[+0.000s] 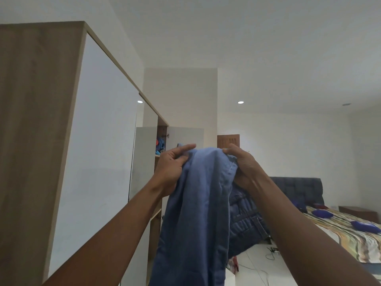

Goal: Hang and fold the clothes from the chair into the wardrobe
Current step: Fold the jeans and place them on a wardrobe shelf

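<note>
Head view: jeans [198, 203] before wardrobe [99, 141], bed [350, 240], perhaps cables [272, 251] on floor [253, 269].

Lower end of blue garment [198, 213] beyond bottom edge

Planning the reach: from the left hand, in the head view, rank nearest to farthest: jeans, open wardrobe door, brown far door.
1. jeans: gripped by the left hand.
2. open wardrobe door: just behind, to its left.
3. brown far door: on the far wall, to the right.
</note>
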{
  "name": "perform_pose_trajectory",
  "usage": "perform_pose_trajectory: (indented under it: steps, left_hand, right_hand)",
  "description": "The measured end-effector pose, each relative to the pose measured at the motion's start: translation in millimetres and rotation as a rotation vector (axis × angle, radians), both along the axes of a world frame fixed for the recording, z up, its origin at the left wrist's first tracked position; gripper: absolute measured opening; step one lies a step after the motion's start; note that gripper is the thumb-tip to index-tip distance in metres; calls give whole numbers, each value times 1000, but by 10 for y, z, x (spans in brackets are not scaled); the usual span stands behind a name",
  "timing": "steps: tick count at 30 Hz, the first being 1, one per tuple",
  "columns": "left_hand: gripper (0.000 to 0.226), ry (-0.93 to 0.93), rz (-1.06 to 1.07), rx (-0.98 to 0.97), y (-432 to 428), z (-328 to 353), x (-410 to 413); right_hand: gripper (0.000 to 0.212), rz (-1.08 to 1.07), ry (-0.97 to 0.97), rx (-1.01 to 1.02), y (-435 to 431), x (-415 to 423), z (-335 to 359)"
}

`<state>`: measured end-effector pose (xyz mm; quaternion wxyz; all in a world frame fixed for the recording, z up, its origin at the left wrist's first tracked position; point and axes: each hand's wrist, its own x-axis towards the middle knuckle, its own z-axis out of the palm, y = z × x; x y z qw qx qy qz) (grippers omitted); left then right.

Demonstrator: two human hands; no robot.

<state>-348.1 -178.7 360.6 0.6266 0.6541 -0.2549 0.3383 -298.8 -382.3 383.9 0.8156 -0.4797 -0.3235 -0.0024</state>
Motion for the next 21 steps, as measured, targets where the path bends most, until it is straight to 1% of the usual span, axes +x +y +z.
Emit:
perform_pose_trajectory:
  steps: [1,2,4,5,6,7,8,9,10,12,13,15,16,17,18,19,21]
  left_hand:
    - [32,11,5,-16,-26,15,-3]
    - [33,18,22,-18,-33,31,7]
    - [43,39,57,34,-2,61,50]
    - [49,48,75,70,15,74,67]
    - [54,59,95,119,31,82,83]
    - [57,64,115,167,41,88,95]
    - [59,63,133,202,45,94,96]
    - [58,54,151,209,54,104,97]
    - [56,43,175,180,63,124,93]
    - [47,44,218,35,107,185,99]
    - [42,67,214,-50,128,218,104]
    - [38,124,131,-179,164,242,104]
    - [43,137,67,-200,197,235,106]
    - [53,142,-6,-187,246,213,124]
    - [65,140,-91,-152,302,176,146]
    - [74,140,-166,-101,357,125,175]
    - [89,154,-233,28,427,15,226]
  right_hand:
    - [36,59,22,-28,2,-11,-13]
    - [39,105,30,-79,-7,-1,-38]
    - [69,71,-7,-280,-60,19,-76]
    - [83,4,-44,-404,-91,21,-86]
    - [91,-53,-67,-499,-134,48,-91]
    - [93,-142,-81,-536,-178,73,-95]
    - [94,-207,-82,-518,-211,102,-93]
    - [93,-256,-84,-454,-241,137,-90]
    - [89,-302,-84,-370,-266,170,-87]
    - [77,-411,-83,-215,-296,187,-104]
    - [77,-417,-88,-177,-309,198,-132]
    - [90,-285,-141,-232,-307,195,-212]
    - [94,-193,-188,-293,-283,152,-240]
    - [94,-136,-240,-343,-255,109,-246]
    - [92,-144,-293,-362,-233,97,-224]
    - [87,-187,-334,-346,-207,88,-186]
    - [77,-230,-315,-215,-131,40,-114]
